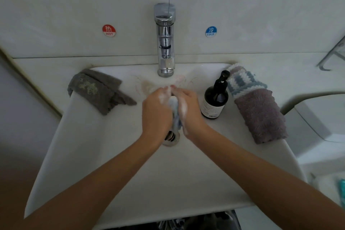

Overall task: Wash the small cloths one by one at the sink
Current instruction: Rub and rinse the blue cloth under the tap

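Lathering step: left hand (156, 110) and right hand (188, 107) each grip the soapy cloth (175, 112) above the sink (89, 145) drain; rinsing likely comes next.

A bathroom is shown, most likely in a home; a white ceramic sink (89, 155) is set against a pale tiled wall (56, 5); a chrome tap (165, 43) is mounted above it, flanked by a red HOT sticker (109, 30) and a blue COLD sticker (211, 31); a dark pump bottle (214, 99) and small cloths, one grey (99, 91) and one purple (261, 115), are laid on the sink's rim; part of a white fixture (317, 117) is seen at the right edge
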Demonstrator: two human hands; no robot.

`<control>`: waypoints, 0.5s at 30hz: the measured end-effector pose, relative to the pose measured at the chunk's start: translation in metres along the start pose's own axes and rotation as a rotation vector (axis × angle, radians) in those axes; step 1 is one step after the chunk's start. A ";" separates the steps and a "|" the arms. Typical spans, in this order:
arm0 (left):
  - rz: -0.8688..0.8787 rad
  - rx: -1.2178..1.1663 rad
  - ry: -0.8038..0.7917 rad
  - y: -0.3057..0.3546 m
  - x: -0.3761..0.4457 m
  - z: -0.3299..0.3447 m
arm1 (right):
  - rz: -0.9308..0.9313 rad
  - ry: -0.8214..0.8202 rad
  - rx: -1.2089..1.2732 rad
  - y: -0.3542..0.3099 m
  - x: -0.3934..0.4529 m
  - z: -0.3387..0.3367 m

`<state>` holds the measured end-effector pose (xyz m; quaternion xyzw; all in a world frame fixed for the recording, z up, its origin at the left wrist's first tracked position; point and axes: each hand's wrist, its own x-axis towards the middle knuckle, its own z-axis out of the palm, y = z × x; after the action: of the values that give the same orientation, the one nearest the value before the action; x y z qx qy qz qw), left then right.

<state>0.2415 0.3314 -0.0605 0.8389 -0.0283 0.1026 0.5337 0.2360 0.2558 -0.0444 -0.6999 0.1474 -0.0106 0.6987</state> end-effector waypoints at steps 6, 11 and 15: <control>-0.017 -0.018 0.021 0.004 0.009 0.011 | 0.135 0.031 0.100 -0.002 -0.002 -0.001; -0.026 -0.028 0.047 -0.004 0.002 0.012 | -0.041 -0.012 0.028 -0.007 0.000 -0.002; -0.113 -0.131 -0.009 0.002 0.001 0.015 | -0.044 -0.027 0.046 -0.007 -0.001 -0.006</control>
<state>0.2442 0.3168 -0.0642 0.8029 0.0101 0.0666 0.5924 0.2353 0.2496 -0.0372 -0.6869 0.1222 -0.0201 0.7161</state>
